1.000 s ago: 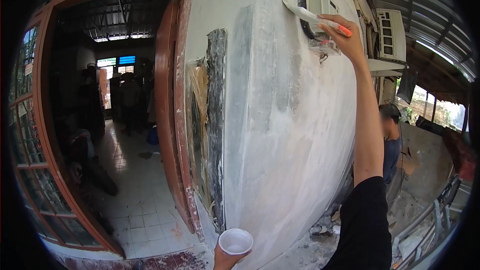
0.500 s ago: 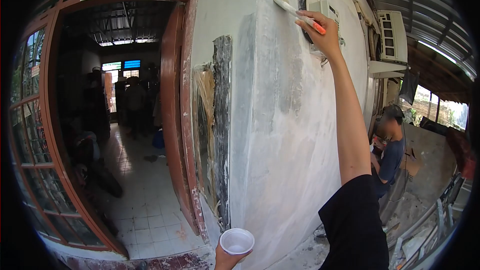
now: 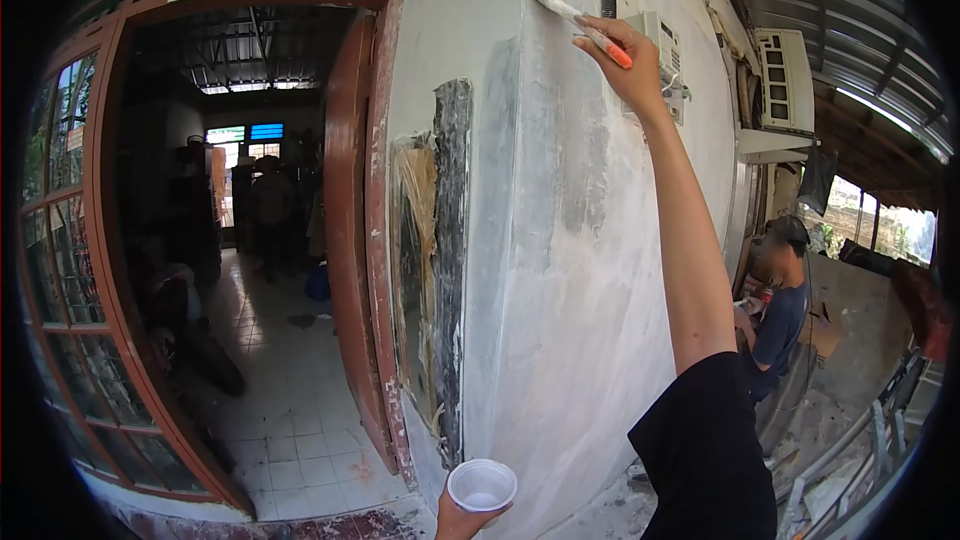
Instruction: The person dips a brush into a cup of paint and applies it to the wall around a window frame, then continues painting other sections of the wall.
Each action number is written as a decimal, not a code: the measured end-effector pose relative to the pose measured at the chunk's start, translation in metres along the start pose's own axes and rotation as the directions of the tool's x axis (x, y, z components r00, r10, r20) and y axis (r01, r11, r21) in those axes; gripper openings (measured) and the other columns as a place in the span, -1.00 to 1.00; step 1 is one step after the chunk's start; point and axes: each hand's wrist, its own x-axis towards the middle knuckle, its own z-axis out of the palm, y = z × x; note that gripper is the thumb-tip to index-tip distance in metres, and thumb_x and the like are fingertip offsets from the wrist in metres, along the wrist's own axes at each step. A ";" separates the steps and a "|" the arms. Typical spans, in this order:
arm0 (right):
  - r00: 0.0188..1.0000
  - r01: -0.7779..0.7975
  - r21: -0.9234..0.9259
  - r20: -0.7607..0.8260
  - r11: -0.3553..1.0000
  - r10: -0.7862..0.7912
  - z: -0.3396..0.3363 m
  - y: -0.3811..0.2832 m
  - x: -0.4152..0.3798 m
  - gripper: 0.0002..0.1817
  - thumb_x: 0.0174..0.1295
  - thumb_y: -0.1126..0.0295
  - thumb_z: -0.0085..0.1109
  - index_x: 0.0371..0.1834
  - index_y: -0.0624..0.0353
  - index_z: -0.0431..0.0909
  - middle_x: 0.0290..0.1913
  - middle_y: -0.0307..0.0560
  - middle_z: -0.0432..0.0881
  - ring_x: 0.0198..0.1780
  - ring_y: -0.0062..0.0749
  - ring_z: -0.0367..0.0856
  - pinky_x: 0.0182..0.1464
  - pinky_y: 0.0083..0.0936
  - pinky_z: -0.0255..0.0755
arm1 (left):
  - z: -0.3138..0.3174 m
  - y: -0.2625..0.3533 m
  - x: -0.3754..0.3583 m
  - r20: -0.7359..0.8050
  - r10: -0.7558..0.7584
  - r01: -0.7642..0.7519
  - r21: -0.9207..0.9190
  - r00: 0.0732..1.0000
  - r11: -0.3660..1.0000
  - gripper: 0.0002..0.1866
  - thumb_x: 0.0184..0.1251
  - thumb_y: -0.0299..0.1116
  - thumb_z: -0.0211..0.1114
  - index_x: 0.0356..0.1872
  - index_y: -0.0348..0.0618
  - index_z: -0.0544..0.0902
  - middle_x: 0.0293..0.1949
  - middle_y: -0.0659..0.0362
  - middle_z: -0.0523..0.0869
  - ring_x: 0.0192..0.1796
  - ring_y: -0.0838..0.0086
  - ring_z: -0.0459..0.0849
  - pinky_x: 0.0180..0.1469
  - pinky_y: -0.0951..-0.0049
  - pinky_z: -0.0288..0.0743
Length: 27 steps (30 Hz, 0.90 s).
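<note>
Between frames, your right hand (image 3: 625,65), fingers clenched on the paintbrush (image 3: 572,8), swept bristles up-left along the wall (image 3: 560,270); your left hand (image 3: 462,522) gripped the cup (image 3: 481,485) below, suggesting continued coating.

Looked like the outside of a lived-in house under repair; patchy, half-coated plaster on the outer wall (image 3: 590,270); a red-brown wooden door frame (image 3: 365,240) open onto a tiled floor (image 3: 290,410); an air-conditioner unit (image 3: 780,80) under a corrugated metal awning (image 3: 850,0); rubble and boards (image 3: 850,460) along the wall's foot.
</note>
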 end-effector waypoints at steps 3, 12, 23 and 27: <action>0.987 -0.026 0.017 0.158 1.000 0.023 -0.029 -0.006 -0.014 -0.69 0.05 0.34 0.38 -0.11 0.14 0.66 -0.20 -0.18 0.69 -0.23 -0.60 0.60 -0.15 -0.66 0.44 | -0.003 0.005 -0.001 -0.026 0.007 -0.006 0.039 1.000 0.999 -0.23 -0.32 -0.44 0.62 0.07 -0.25 0.45 -0.09 0.10 0.64 -0.04 0.39 0.61 0.05 0.37 0.49; 1.000 0.001 0.024 -0.012 1.000 -0.001 -0.032 -0.009 0.032 -0.68 0.02 0.28 0.40 -0.12 0.05 0.68 -0.21 -0.16 0.72 -0.27 -0.60 0.62 -0.15 -0.66 0.44 | 0.005 -0.001 -0.001 -0.034 0.063 -0.059 0.112 0.997 0.992 -0.20 -0.33 -0.39 0.63 0.08 -0.25 0.42 -0.09 0.08 0.63 -0.03 0.37 0.61 0.05 0.37 0.49; 0.946 -0.233 0.268 0.287 0.935 0.153 -0.042 -0.029 -0.086 -0.72 0.09 0.49 0.31 -0.10 0.19 0.62 -0.08 -0.07 0.61 -0.33 -0.55 0.63 -0.41 -0.66 0.59 | -0.001 0.026 -0.011 0.011 -0.192 0.193 -0.060 0.981 0.979 -0.25 -0.36 -0.46 0.63 0.00 -0.27 0.45 -0.12 0.11 0.64 -0.05 0.41 0.62 0.04 0.39 0.49; 0.869 -0.248 0.101 0.463 0.963 0.175 -0.072 -0.061 -0.161 -0.64 -0.02 0.57 0.35 -0.09 0.17 0.62 -0.07 -0.04 0.61 -0.33 -0.53 0.64 -0.50 -0.67 0.58 | 0.013 0.030 -0.012 0.060 -0.204 0.207 -0.061 0.977 0.976 -0.25 -0.33 -0.47 0.61 0.02 -0.27 0.44 -0.10 0.11 0.64 -0.04 0.41 0.61 0.06 0.40 0.47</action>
